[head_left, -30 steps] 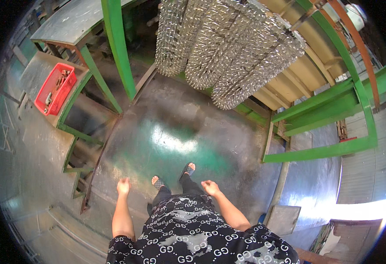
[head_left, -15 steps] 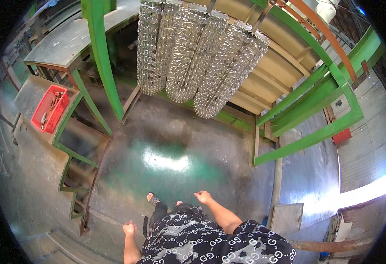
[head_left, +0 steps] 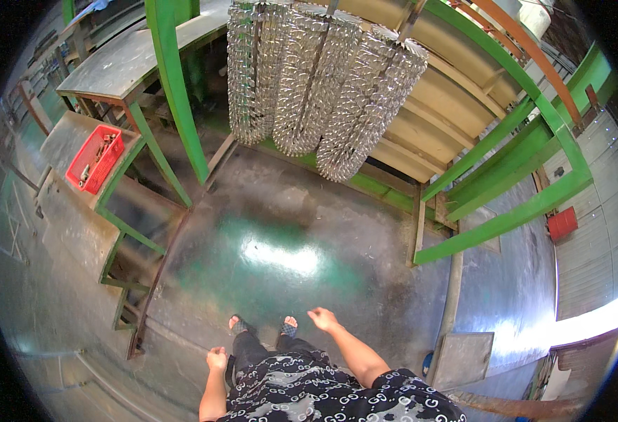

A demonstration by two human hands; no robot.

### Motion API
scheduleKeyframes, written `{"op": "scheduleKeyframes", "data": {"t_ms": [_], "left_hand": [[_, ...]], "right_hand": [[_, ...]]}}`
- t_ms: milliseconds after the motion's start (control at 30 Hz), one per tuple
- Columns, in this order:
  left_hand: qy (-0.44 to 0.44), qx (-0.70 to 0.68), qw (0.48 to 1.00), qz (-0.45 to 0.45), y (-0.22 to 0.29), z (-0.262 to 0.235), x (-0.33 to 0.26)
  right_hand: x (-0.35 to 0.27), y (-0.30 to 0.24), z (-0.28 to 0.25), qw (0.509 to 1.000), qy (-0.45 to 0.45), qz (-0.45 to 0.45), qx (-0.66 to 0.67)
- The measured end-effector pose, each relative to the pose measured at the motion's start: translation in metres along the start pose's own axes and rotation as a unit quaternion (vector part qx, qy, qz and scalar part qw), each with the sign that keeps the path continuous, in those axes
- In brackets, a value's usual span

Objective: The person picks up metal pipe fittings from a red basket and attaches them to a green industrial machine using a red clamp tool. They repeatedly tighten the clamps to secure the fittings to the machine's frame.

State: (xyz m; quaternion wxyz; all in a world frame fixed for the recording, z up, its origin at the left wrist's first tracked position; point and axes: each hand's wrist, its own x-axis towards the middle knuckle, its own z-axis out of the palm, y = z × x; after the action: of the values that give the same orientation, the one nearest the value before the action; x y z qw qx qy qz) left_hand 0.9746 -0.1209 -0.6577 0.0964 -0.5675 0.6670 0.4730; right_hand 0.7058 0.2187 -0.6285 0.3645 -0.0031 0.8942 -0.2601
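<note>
The fingers of the left hand (head_left: pixel 217 359) curl loosely inward toward the palm and hold nothing; the hand hangs low beside the person's left leg, above the bare floor. The fingers of the right hand (head_left: pixel 324 319) are loosely spread and slightly bent, also empty, with the hand stretched out to the right of the feet. Between the two hands the person's two feet (head_left: pixel 262 325) in open sandals stand close together on the glossy green floor (head_left: pixel 281 260), which throws back a bright patch of light just ahead of the toes.

Farther ahead, well apart from both hands, three long hanging bundles of small shiny metal parts (head_left: pixel 316 84) dangle side by side from above, in front of a beige slatted conveyor bed set in a green steel frame (head_left: pixel 506 218). A green upright post (head_left: pixel 175 91) stands to the left of the bundles. At the far left a red plastic crate (head_left: pixel 95 159) with small metal pieces inside sits on a grey metal stand. To the near right a flat grey metal plate (head_left: pixel 464 359) lies on the floor.
</note>
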Motion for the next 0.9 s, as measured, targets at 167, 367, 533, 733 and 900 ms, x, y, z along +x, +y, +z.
{"op": "scheduleKeyframes", "data": {"t_ms": [167,367,533,733,900], "left_hand": [[0.034,0.102,0.993,-0.046,-0.056,-0.029,0.021],[0.048,-0.018,0.999,-0.011,-0.096,-0.065,0.113],[0.025,-0.070,0.997,-0.027,-0.074,-0.134,0.131],[0.032,0.009,0.999,-0.028,-0.075,-0.215,0.178],[0.033,-0.026,0.999,-0.014,-0.059,-0.232,0.195]], "right_hand": [[-0.056,0.115,0.015,0.979,-0.001,0.182,-0.093],[-0.102,0.109,0.054,0.947,-0.001,0.322,0.016],[-0.042,-0.041,0.109,0.994,0.012,0.109,0.023],[-0.074,-0.251,0.091,0.978,0.020,-0.128,0.162],[-0.069,-0.220,0.099,0.991,0.028,-0.057,0.121]]}}
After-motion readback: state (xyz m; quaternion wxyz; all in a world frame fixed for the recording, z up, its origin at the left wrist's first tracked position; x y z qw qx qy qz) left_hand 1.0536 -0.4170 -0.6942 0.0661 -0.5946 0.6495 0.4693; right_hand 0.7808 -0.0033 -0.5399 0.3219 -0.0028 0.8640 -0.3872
